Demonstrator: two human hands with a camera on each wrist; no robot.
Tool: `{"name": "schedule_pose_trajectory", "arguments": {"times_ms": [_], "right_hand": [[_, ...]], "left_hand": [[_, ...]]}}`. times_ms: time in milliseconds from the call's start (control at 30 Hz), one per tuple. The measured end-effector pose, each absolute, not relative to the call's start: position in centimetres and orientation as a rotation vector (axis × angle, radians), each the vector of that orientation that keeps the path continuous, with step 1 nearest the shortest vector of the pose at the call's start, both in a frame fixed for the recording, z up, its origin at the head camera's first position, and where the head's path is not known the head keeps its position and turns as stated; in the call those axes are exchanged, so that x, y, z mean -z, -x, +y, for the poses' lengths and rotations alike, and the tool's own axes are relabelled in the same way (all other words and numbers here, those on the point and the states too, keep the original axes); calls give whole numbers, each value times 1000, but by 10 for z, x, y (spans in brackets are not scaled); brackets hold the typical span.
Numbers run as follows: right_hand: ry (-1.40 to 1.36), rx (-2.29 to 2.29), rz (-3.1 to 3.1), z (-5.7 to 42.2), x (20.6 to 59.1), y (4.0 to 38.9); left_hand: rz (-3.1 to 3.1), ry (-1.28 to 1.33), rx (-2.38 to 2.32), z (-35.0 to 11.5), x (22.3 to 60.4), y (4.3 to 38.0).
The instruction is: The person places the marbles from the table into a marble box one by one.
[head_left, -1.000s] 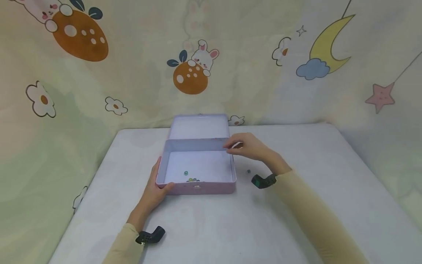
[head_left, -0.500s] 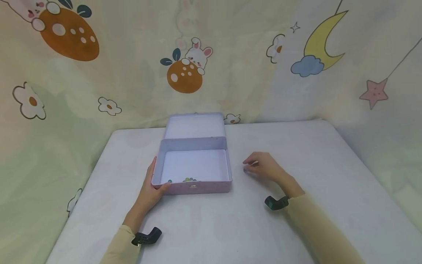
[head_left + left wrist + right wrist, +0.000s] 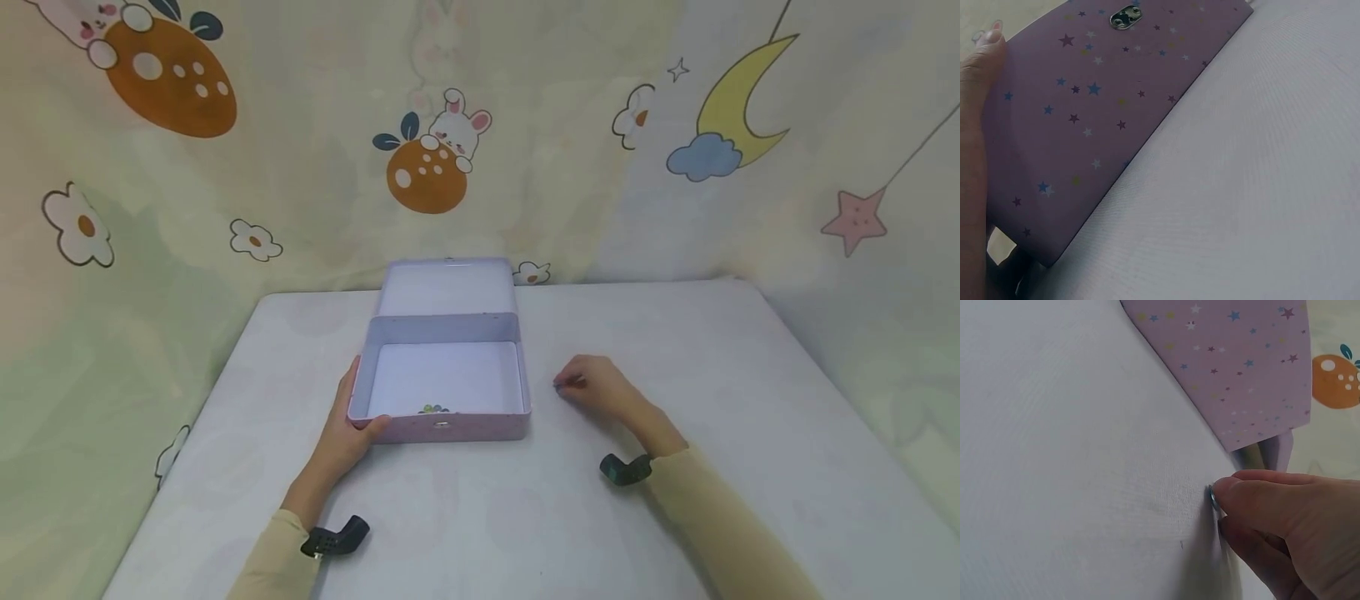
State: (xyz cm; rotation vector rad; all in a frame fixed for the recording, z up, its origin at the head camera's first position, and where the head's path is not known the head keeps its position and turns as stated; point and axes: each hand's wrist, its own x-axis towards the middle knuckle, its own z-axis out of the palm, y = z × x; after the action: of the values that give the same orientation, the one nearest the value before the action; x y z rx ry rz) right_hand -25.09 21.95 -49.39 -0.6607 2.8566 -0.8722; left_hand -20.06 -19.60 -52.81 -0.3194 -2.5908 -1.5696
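A lilac tin box (image 3: 450,427) printed with small stars stands on the table, its lid (image 3: 447,287) folded back. My left hand (image 3: 341,429) grips its front left corner, thumb (image 3: 994,39) over the front and fingers along the left side. Inside, several small green and clear marbles (image 3: 433,409) lie against the front wall, partly hidden by it. To the right of the box my right hand (image 3: 600,386) is low over the table. Between its thumb and fingertips it pinches a small bluish-green marble (image 3: 1212,497), mostly covered by the fingers.
The white-covered table (image 3: 480,517) reaches back to a cloth backdrop (image 3: 315,150) with cartoon prints. A metal clasp plate (image 3: 1125,17) sits on the box's front. A dark strap-on device (image 3: 626,470) is on each wrist.
My right hand has moved from above the box's right rim down to the marble on the table. A lone green marble in the box has rolled to the front, out of sight.
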Motion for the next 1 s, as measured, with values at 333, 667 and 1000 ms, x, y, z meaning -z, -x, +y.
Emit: {"name": "schedule_pose_trajectory", "arguments": {"times_ms": [333,667,1000], "right_hand": [[715,807,2888,216,496,251],[655,749,2890,213,494,250],[607,830,2857,208,480,248]], "left_hand": [[-2588,331,1571,-196,526,199],[-2600,319,1550,-195,526,199],[-2606,308,1546,-196,527,199]]}}
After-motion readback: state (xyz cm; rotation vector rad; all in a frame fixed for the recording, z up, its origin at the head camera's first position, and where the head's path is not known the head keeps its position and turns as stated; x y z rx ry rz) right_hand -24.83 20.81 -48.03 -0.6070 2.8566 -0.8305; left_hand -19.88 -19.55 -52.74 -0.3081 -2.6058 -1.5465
